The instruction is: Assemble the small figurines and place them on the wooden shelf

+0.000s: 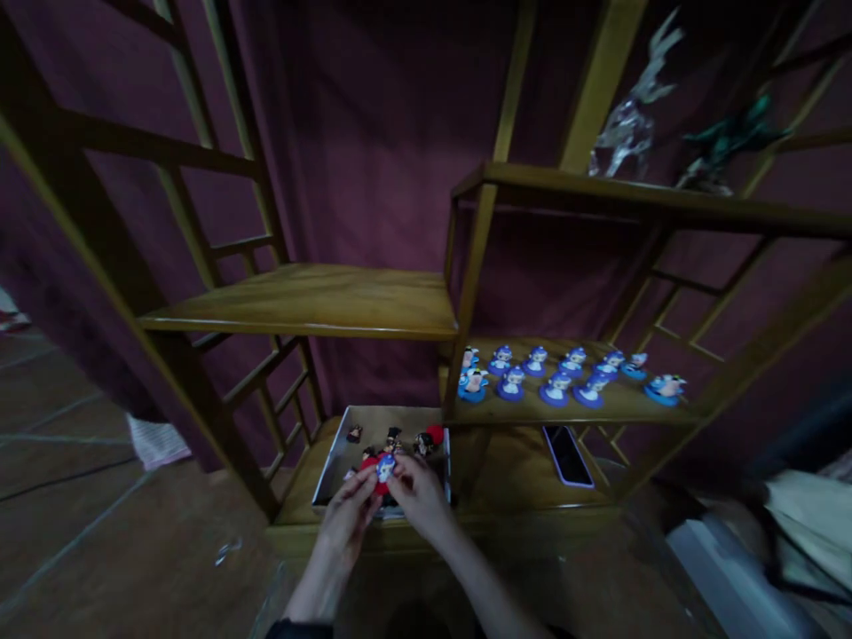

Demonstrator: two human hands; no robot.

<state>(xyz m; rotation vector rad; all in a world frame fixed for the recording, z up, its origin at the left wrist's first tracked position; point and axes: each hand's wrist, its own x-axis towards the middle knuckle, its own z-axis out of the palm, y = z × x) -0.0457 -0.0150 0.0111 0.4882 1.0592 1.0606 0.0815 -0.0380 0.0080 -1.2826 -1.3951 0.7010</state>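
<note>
Between the fingers of both my hands is a small purple-and-white figurine (385, 468), held over a shallow box (331, 461). My left hand (351, 513) pinches it from the left, and my right hand (421, 497) grips it from the right. Inside the box lie several small figurines in black, brown and red, one of them a dark figurine (355, 434) near the back left. A red round piece (435, 434) sits by the box's right wall. My hands partly hide the front of the box and what lies there.
On the middle right shelf (599, 413) stand several purple-and-white figurines (557, 388) on round bases, with blue-based ones (666, 389) at the ends. A phone (568, 456) lies on the lower shelf. Above are a clear horse-like ornament (626, 133) and a green ornament (732, 138). Wooden posts frame everything.
</note>
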